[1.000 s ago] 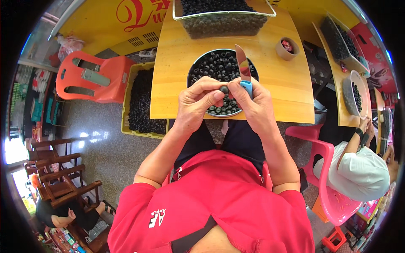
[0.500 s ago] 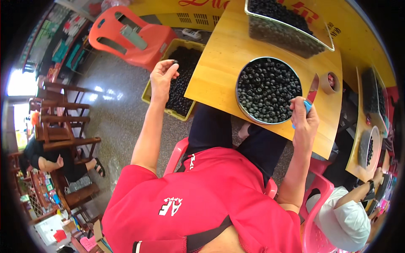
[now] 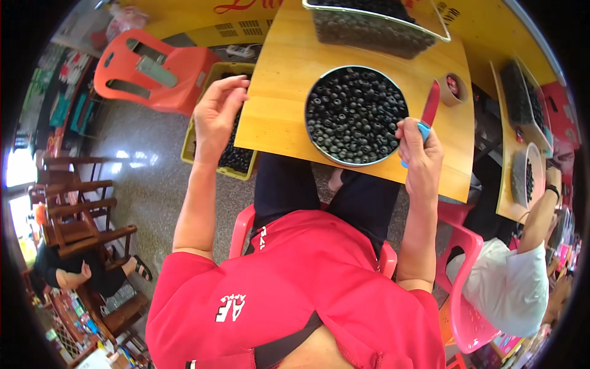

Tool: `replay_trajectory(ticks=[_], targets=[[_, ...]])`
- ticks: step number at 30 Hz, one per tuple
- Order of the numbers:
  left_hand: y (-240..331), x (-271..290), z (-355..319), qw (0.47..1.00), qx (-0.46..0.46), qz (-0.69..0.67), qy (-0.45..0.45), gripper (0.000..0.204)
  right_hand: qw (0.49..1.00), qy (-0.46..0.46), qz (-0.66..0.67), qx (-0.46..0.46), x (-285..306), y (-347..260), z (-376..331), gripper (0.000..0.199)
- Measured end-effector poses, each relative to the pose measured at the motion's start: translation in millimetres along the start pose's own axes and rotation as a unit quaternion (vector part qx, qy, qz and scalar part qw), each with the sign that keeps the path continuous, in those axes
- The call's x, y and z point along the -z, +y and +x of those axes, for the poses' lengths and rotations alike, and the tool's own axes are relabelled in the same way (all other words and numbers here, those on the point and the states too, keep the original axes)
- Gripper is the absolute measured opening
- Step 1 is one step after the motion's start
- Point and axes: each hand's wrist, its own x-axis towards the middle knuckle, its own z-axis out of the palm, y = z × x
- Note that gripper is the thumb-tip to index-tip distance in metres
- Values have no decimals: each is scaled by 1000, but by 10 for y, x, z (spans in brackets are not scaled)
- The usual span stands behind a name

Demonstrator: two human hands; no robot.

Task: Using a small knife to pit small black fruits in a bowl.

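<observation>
My right hand (image 3: pixel 421 150) is closed round the blue handle of a small knife (image 3: pixel 432 104), its reddish-looking blade pointing up and away. It is at the right rim of a round metal bowl (image 3: pixel 307 126), which is full of small dark round fruits (image 3: pixel 356 114), several with a ring-shaped end. My left hand (image 3: pixel 218 114) is raised at the table's left edge, thumb and fingers apart, and I see nothing between them. Below and behind it, a yellow crate (image 3: pixel 187 144) on the floor holds more dark fruits.
On the wooden table (image 3: pixel 279 67), a clear bin (image 3: pixel 375 37) of dark fruits stands at the back and a small brown cup (image 3: pixel 453 91) at the right. An orange chair (image 3: pixel 193 71) stands left. At right, a person in white (image 3: pixel 504 283) sits by another table.
My left hand held a small dark fruit in a pinch; now its fingers are apart and the fruit is gone from them. The knife stays in my right hand. The whole view has shifted.
</observation>
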Motion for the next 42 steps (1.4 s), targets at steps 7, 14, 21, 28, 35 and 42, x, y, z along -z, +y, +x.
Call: replay_trajectory(ticks=[7,14,21,28,35,42], targets=[[303,-1155,116,903,-235,138,-333,14,1000,19,-18,4,81,-68,-82,21],[176,-1533,87,835,-223,271,-424,17,999,16,-36,12,179,-69,-144,20],[153,-1436,122,862,-212,219,-404,20,999,-2,-31,21,133,-51,-110,20],[384,-1281,54,897,130,-189,-379,21,998,-31,-37,29,16,-2,-105,19],[427,-1294,-104,897,139,-292,-300,25,998,-45,-11,37,-186,-62,-120,18],[458,-1347,-193,929,15,-226,-293,21,998,-58,0,35,-229,-64,-109,16]])
